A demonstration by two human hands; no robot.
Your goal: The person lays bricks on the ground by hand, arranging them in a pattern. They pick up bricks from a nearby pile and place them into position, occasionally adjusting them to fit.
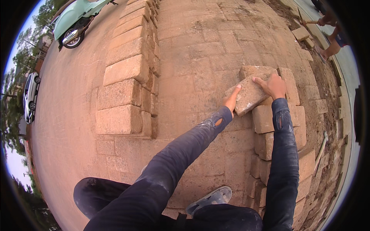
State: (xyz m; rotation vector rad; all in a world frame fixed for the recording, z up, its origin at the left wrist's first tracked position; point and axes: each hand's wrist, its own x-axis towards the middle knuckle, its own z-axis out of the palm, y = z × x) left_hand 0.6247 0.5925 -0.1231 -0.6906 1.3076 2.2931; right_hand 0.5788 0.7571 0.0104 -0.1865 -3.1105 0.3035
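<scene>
My left hand [231,99] and my right hand [274,85] grip a pale, speckled paving block [249,99] at its two ends, tilted over the top of the right-hand stack of blocks [264,145]. My left thumb lies on the block's left end, my right thumb on its upper face near the right end. Just behind it, another block [256,70] shows at the stack's far end.
A long stacked row of blocks [122,72] runs along the left. Beyond are a mint scooter [72,29] and a white car [31,96]. At upper right, a co-worker [331,46] holds a handled tool beside dug soil. A long-handled tool [320,150] lies at right.
</scene>
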